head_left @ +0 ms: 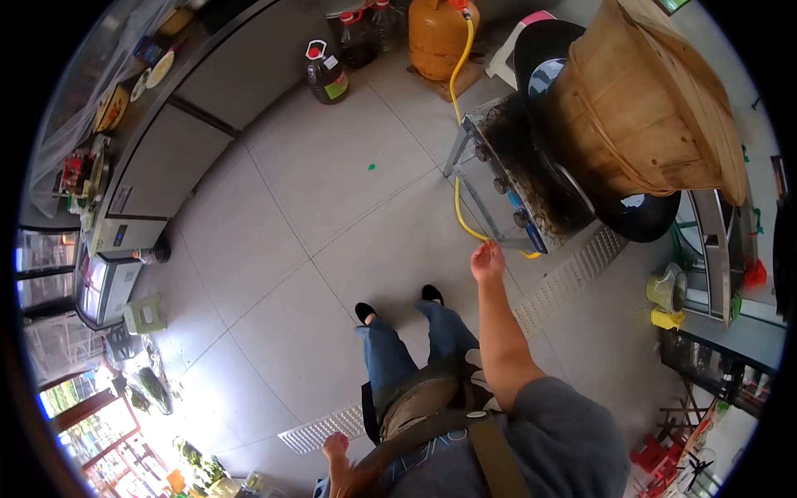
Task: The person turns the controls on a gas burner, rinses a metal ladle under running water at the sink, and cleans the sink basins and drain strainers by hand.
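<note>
My right hand (488, 261) is held out in front of me with its fingers curled in, and nothing shows in it. It appears just short of the front corner of a metal gas stove (531, 178) with knobs on its front. Whether it touches the stove or the yellow gas hose (458, 199) below I cannot tell. On the stove sits a large black wok (639, 220) holding a tall wooden steamer barrel (656, 116). Down at my left side hangs my left hand (335, 446), fingers loosely curled, with nothing visible in it.
An orange gas cylinder (436, 41) stands behind the stove, near a jug of dark liquid (326, 75). Steel counters (166, 153) line the left. A perforated drain cover (573, 270) crosses the tiled floor on the right. A green stool (144, 315) stands far left.
</note>
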{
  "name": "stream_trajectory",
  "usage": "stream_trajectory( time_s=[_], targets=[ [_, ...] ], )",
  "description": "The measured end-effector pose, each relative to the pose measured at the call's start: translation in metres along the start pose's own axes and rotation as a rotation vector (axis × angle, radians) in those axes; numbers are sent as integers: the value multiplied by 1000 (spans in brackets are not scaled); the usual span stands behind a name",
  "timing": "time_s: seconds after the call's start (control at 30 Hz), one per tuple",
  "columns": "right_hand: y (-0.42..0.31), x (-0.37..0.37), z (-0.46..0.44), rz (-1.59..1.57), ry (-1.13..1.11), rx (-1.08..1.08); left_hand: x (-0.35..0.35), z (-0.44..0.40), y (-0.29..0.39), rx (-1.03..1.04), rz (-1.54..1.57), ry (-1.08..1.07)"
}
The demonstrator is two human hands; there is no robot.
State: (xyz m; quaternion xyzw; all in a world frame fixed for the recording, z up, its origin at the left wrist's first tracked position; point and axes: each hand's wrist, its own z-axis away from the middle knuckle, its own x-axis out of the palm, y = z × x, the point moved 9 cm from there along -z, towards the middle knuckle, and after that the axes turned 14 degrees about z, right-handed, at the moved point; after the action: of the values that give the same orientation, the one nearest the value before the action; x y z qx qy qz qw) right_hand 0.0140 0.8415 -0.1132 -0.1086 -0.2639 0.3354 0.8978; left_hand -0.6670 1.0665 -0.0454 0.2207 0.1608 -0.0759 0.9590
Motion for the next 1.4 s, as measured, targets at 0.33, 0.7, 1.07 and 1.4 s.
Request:
stream_trajectory(
  time_s=[0.33,0.7,1.07,1.4],
  targets=[
    [-17,-22,-35,-352,105,-377,160,-148,329,307,-295,-176],
    [-38,-21,-69,-764,166,-500,548,-93,333,87,12,-778],
    [-80,-5,-69,-1035,-138,-499,729,110,133,-213,-273,-1079],
    [-104,5,-49,-937,-264,-560,825,136,76,-214,-374,-1156]
  ],
)
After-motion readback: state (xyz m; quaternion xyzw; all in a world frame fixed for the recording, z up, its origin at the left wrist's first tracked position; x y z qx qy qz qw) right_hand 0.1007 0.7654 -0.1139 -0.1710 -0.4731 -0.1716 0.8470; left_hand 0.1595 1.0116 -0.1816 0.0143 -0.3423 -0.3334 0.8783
